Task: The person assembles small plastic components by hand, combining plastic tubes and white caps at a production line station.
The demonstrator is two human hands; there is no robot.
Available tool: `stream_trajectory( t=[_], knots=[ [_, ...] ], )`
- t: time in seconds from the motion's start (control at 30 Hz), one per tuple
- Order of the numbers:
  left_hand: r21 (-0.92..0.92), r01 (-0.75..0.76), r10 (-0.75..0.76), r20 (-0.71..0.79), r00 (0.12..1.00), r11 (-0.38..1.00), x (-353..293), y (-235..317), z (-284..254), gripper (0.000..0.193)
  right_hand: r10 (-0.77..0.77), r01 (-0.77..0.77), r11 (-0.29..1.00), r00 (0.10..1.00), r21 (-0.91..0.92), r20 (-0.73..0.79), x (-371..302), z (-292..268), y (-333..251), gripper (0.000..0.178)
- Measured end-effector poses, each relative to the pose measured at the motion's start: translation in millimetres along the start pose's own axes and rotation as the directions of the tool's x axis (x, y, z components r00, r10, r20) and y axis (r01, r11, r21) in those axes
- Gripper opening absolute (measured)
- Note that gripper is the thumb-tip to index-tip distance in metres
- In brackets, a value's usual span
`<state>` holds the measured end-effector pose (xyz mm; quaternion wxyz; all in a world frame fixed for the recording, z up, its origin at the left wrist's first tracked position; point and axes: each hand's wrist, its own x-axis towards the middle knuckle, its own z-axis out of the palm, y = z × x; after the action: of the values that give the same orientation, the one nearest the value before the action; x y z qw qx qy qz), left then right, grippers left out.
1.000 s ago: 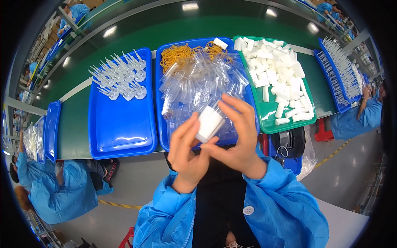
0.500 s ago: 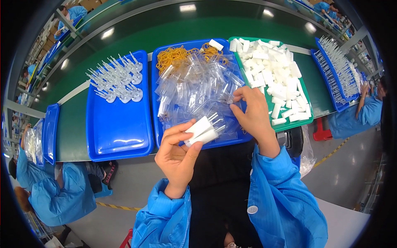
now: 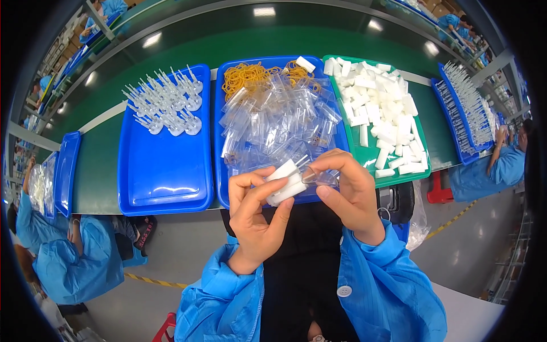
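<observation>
My left hand (image 3: 255,219) grips a pair of white foam blocks (image 3: 284,169) side by side, with thin pale prongs sticking out of their right end. My right hand (image 3: 354,199) pinches a small clear plastic sleeve (image 3: 326,178) against those prongs. How far the sleeve covers the prongs is hard to make out. Both hands are over the near edge of the middle blue tray (image 3: 220,171). That tray holds a heap of clear plastic sleeves (image 3: 279,117) and orange-yellow rubber bands (image 3: 245,78).
A blue tray (image 3: 162,165) on the left holds several white multi-pronged pieces (image 3: 168,102). On the right, a green tray (image 3: 421,134) carries loose white foam blocks (image 3: 373,88). Co-workers in blue sit at both sides, one by stacked trays (image 3: 464,108) of pronged pieces.
My right hand has come from the sleeve heap toward my left hand, bringing a clear sleeve to the prongs. The left hand has shifted slightly right, still gripping the blocks.
</observation>
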<state>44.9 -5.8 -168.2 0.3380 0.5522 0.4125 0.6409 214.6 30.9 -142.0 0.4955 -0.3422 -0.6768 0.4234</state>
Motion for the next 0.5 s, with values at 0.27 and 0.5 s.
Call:
stream_trajectory(
  t=[0.27,0.5],
  knots=[
    [-0.073,0.072,-0.069,0.039,0.997,0.995,4,3,-3,0.03,-0.146,0.15,0.988,0.985,-0.032,0.096,3,-3,3,0.026],
    [-0.272,0.274,-0.252,0.111,0.961,0.923,3,-3,-12,0.027,-0.029,0.025,0.995,0.999,0.099,0.034,-6,-5,6,0.031]
  ],
)
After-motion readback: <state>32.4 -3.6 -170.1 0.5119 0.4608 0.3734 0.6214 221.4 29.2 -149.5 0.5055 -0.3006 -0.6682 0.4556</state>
